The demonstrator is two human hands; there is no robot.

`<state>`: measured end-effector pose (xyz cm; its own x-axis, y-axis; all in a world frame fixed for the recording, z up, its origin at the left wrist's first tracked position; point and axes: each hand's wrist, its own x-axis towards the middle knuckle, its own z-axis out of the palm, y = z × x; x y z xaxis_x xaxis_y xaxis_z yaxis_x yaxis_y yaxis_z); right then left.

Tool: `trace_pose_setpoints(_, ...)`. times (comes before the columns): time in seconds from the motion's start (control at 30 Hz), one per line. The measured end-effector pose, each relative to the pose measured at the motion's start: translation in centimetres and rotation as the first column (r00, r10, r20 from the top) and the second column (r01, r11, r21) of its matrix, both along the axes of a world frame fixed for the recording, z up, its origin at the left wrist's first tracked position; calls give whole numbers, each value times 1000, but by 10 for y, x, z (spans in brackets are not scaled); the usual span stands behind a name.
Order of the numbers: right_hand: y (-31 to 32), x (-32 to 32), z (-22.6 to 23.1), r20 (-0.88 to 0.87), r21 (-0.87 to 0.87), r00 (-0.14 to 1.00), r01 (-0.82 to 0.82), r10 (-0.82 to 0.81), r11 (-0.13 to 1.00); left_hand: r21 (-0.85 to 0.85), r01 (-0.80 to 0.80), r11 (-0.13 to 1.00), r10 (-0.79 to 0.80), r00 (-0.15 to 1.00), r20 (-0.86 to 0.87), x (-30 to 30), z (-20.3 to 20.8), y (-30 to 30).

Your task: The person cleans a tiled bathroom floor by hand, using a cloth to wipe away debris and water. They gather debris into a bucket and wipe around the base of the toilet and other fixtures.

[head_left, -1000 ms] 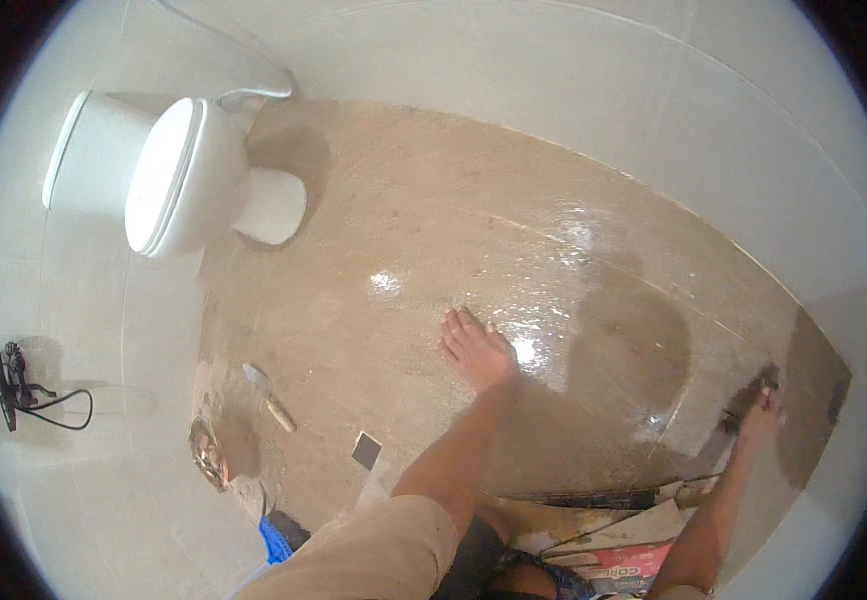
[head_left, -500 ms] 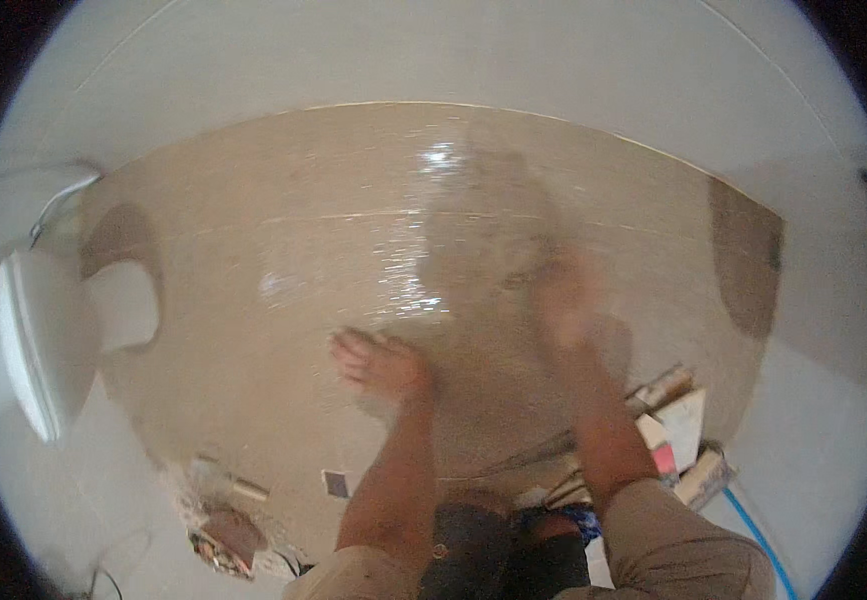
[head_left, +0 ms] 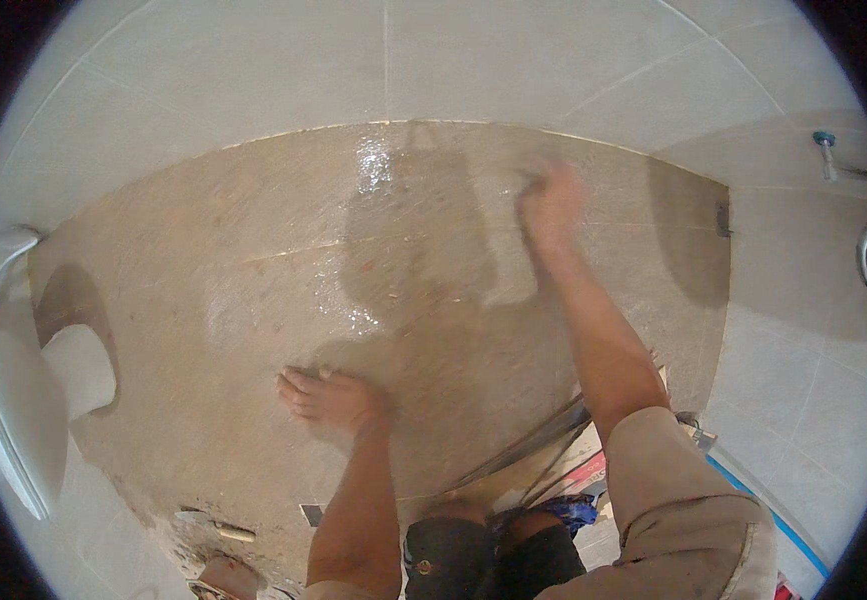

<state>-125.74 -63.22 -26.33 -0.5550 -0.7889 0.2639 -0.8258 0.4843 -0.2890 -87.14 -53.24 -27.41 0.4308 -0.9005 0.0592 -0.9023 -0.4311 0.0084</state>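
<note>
right of the toilet (head_left: 13, 425) and nearest, a trowel (head_left: 235, 533) lies loose, where a stray nudge could send it skidding. farther out to the toilet's right, the left hand (head_left: 328, 398) rests palm down on the floor (head_left: 193, 330), fingers slightly spread, gripping nothing; it could slip if the wet sheen is slick. well right of the toilet and farthest, the right hand (head_left: 555, 205) is blurred: i cannot tell how open its fingers are or what they hold; a hasty sweep might scrape knuckles on the wall (head_left: 253, 60). the trowel's handle is rounded and tan, the cardboard (head_left: 551, 478) well right of the toilet thin and flat, the brown floor spreading from the toilet's base gritty, streaked and glossy in patches, the wall beyond pale, smooth tile
</note>
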Motion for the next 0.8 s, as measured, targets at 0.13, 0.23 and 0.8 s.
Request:
trace_pose_setpoints(0.13,-39,16,12,248,50,963,95,-104,994,-34,-18,999,18,1000,-10,8,-3,0)
trace_pose_setpoints(0.23,-57,8,21,169,45,961,216,-221,975,76,-50,996,46,998,52,4,2,0)
trace_pose_setpoints(0.8,-58,58,28,115,159,948,278,-297,948,32,-30,999,30,999,-9,6,10,-2)
